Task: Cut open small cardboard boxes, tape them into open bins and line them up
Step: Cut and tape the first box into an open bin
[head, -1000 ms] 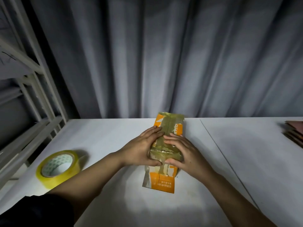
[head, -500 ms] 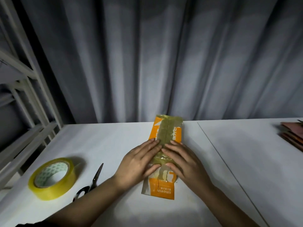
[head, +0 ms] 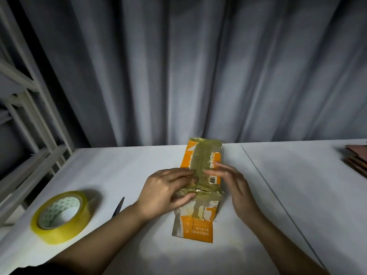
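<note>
An orange and white cardboard box [head: 202, 155], wrapped in yellowish tape, lies lengthwise on the white table [head: 123, 169] in front of me, with its near flaps spread flat. My left hand [head: 168, 190] rests on the box's left side, fingers flat along the taped seam and thumb on a crinkled tape band. My right hand [head: 233, 182] is at the box's right edge with fingers spread apart, slightly blurred. A roll of yellow tape [head: 59, 216] stands at the left. Beside it, a scissor blade [head: 118, 207] shows from behind my left forearm.
Grey curtains hang behind the table. A white metal rack [head: 29, 124] stands at the left. Flat brown cardboard pieces [head: 357, 157] are stacked at the table's right edge. A seam between two tabletops [head: 278, 195] runs diagonally on the right.
My right hand has lifted off the box's top and shifted to its right edge, uncovering a barcode. My left hand stays pressed on the tape. The view has tilted down a little.
</note>
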